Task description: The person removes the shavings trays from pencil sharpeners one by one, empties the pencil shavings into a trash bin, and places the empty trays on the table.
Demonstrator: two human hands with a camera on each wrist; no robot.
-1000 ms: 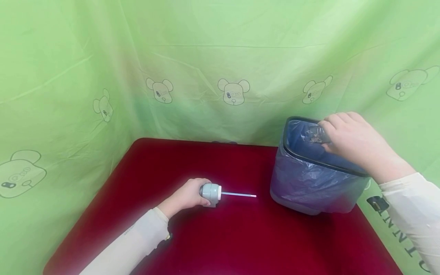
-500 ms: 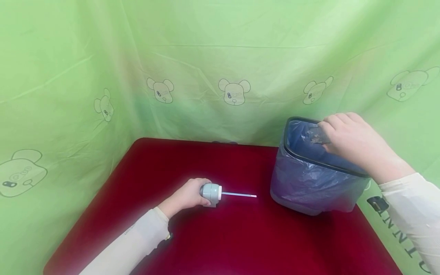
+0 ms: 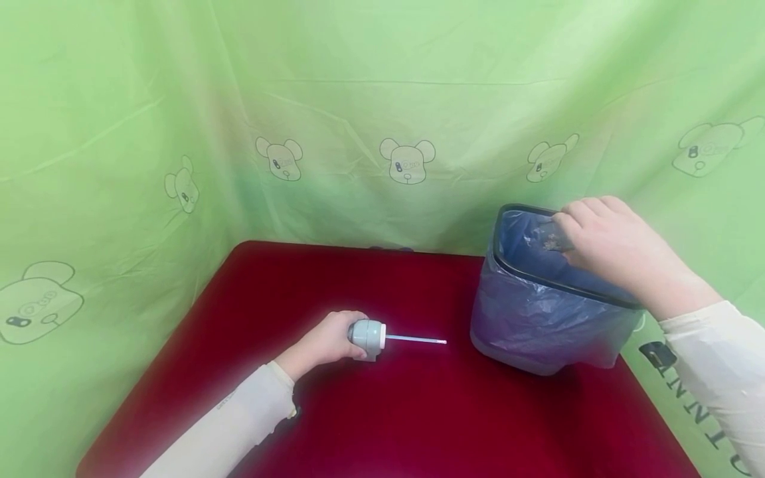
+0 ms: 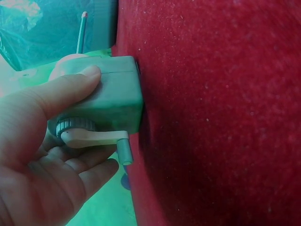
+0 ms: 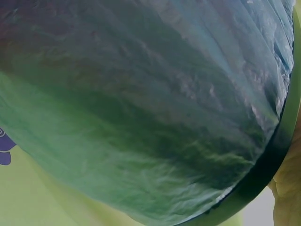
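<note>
My left hand (image 3: 323,340) grips a pale green-grey pencil sharpener (image 3: 367,337), which lies on its side at the red table. Out of its white front a light blue pencil (image 3: 415,339) points right. In the left wrist view the thumb presses the body above the hand crank (image 4: 96,138). Over the mouth of the bagged trash bin (image 3: 538,325), my right hand (image 3: 606,242) holds a small see-through shavings drawer (image 3: 551,236) with bits of shavings inside. The right wrist view shows mostly the bin's plastic liner (image 5: 141,103); the drawer is hidden there.
The bin stands at the right side of the red-covered table (image 3: 358,425), its dark rim (image 3: 538,277) raised above the tabletop. Green curtains (image 3: 335,99) with bear-head prints enclose the back and both sides.
The drawer in my right hand turns slightly over the bin, its see-through face looking greyer than before. The left hand and the sharpener stay where they were.
</note>
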